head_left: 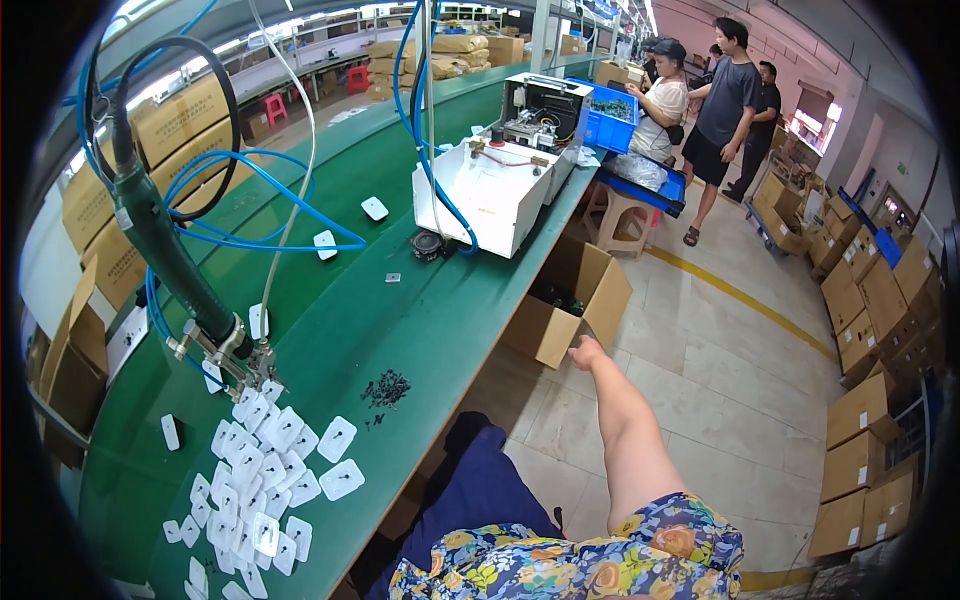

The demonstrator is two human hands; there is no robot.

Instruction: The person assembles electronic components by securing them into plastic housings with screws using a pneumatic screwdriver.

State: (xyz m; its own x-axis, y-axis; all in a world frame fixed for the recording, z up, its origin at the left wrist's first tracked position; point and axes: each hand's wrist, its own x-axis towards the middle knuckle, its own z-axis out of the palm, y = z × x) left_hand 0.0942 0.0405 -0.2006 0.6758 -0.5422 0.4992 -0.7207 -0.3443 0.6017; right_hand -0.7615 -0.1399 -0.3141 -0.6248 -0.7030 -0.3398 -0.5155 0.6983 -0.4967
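My right arm stretches out to the right of the bench. At its end my right hand is closed on the near edge of an open cardboard box, which stands low beside the bench and has dark parts inside. My left hand does not show. On the green bench lies a heap of white rounded plates, many with a small dark piece in the middle. A dark green power screwdriver hangs over the heap, its metal tip just above the plates. Small black pieces lie loose to the heap's right.
A white machine with its lid tilted stands farther along the bench, near a blue crate. Blue hoses loop over the bench. Several people stand at the back right. Stacked cartons line the right side.
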